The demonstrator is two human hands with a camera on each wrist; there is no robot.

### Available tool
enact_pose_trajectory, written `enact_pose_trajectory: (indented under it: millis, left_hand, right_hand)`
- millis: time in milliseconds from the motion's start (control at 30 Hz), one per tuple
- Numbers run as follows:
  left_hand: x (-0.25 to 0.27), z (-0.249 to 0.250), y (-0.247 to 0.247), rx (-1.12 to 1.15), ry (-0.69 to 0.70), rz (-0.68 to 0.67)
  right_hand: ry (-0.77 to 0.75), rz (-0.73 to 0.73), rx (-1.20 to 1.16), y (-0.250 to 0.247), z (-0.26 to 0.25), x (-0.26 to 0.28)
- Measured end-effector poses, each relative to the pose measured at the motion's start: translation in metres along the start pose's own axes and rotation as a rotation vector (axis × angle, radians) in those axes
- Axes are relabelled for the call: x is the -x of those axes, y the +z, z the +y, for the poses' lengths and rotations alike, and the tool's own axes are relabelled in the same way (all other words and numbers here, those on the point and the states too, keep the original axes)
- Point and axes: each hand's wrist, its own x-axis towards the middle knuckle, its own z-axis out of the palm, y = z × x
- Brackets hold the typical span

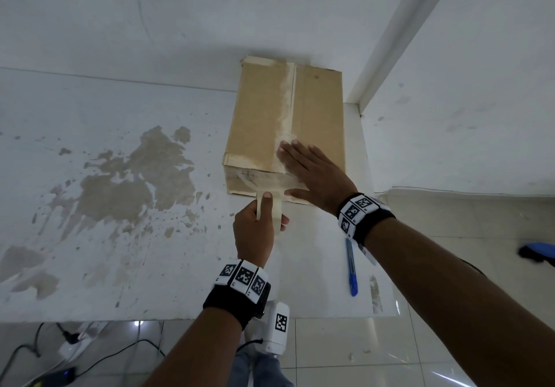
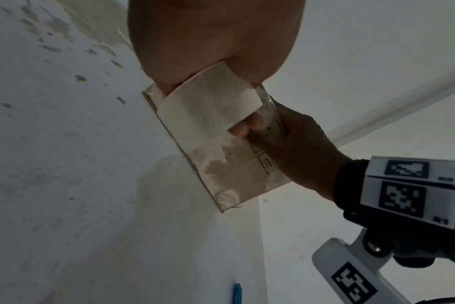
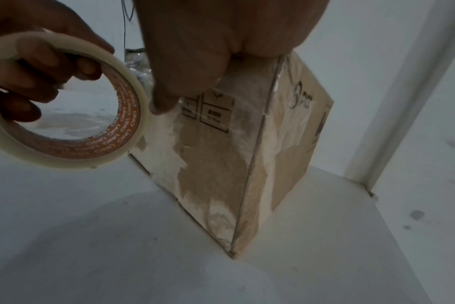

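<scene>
Your left hand (image 1: 255, 233), nearest, grips one tape roll (image 1: 277, 206): fingers curled through its core, forefinger laid along the rim. You hold the roll on edge, just beside the near face of one box (image 1: 318, 110). One blue cutter (image 1: 352, 269) lies on the table (image 1: 120, 266) beneath your right forearm, untouched. Your right hand (image 1: 312, 173) lies flat on the box top at its near edge, fingers straight across the taped seam, thumb down the near face, grasping nothing. The box stands against the wall.
</scene>
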Motion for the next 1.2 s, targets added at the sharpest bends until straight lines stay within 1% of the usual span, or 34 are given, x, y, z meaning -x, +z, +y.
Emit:
enact_pose_trajectory:
  millis: [100, 233, 400, 533, 667, 800, 967, 1033, 1133, 1200]
  left_hand:
    - [0.000, 0.000, 0.001, -0.012, 0.011, -0.004]
    - [0.001, 0.000, 0.001, -0.036, 0.020, -0.003]
    - [-0.001, -0.003, 0.000, -0.028, 0.004, 0.000]
    - [-0.004, -0.002, 0.002, -0.019, -0.010, -0.001]
    - [-0.007, -0.001, 0.002, -0.023, 0.004, 0.008]
    - [-0.008, -0.002, 0.002, -0.037, 0.012, 0.017]
    - [-0.007, -0.001, 0.002, -0.023, 0.004, 0.017]
    - [-0.005, 0.000, 0.001, -0.024, 0.002, 0.020]
    - [-0.004, 0.001, -0.001, -0.021, 0.005, 0.019]
    - [-0.003, 0.001, -0.003, -0.032, 0.001, 0.016]
  right_hand:
    - [0.090, 0.033, -0.102, -0.005, -0.008, -0.001]
    - [0.213, 0.132, -0.117, -0.006, -0.019, -0.006]
    - [0.199, 0.202, 0.003, 0.001, -0.018, -0.007]
    - [0.186, 0.233, 0.042, 0.004, -0.018, -0.007]
    - [0.173, 0.236, 0.065, 0.007, -0.016, -0.007]
    - [0.129, 0.242, 0.140, 0.012, -0.012, -0.002]
    - [0.160, 0.217, 0.052, 0.007, -0.015, -0.002]
    - [0.200, 0.208, -0.003, 0.002, -0.018, -0.004]
    - [0.288, 0.235, -0.076, -0.004, -0.024, -0.009]
    - [0.311, 0.238, -0.090, -0.003, -0.026, -0.012]
